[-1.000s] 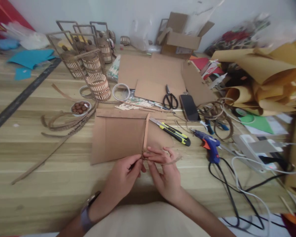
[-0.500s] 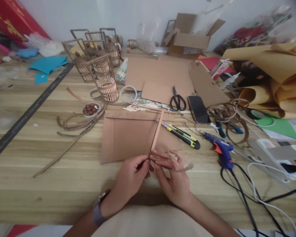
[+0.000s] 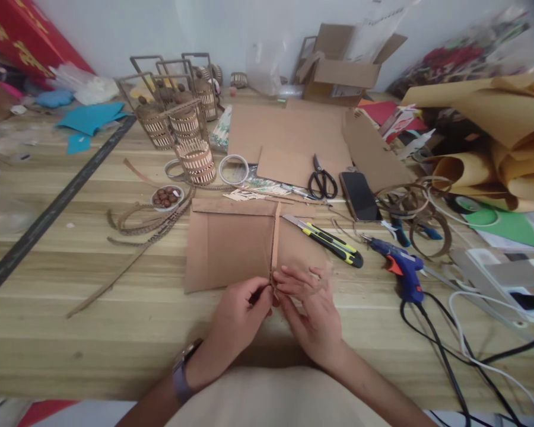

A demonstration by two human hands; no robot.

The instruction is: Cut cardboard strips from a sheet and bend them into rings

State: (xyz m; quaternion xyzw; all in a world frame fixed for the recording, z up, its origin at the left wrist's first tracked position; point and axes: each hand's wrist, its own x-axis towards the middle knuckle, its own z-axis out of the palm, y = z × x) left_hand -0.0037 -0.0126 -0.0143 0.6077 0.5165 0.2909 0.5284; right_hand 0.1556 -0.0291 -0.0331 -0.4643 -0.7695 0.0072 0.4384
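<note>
A narrow cardboard strip (image 3: 275, 240) points away from me, its near end between my hands. My left hand (image 3: 244, 311) pinches that end with thumb and index finger. My right hand (image 3: 309, 308) meets it from the other side, thumb and fingertips closed on the same end, the other fingers loosely stretched. Beneath the strip lies a piece of brown cardboard (image 3: 235, 243). A yellow and black utility knife (image 3: 331, 242) rests on the cardboard's right part, blade toward the strip. What exactly sits between the fingertips is too small to make out.
On the right are a blue glue gun (image 3: 403, 270), a phone (image 3: 360, 196) and a power strip (image 3: 493, 290) with cables. Black scissors (image 3: 321, 181) lie behind. At left stand several small stick-covered lanterns (image 3: 196, 163), a bowl of brown beads (image 3: 167, 197) and loose cardboard strips (image 3: 129, 261).
The strip's far end has swung left, so it now points nearly straight away. The thin curled tail that stuck out right of my right hand no longer shows clearly.
</note>
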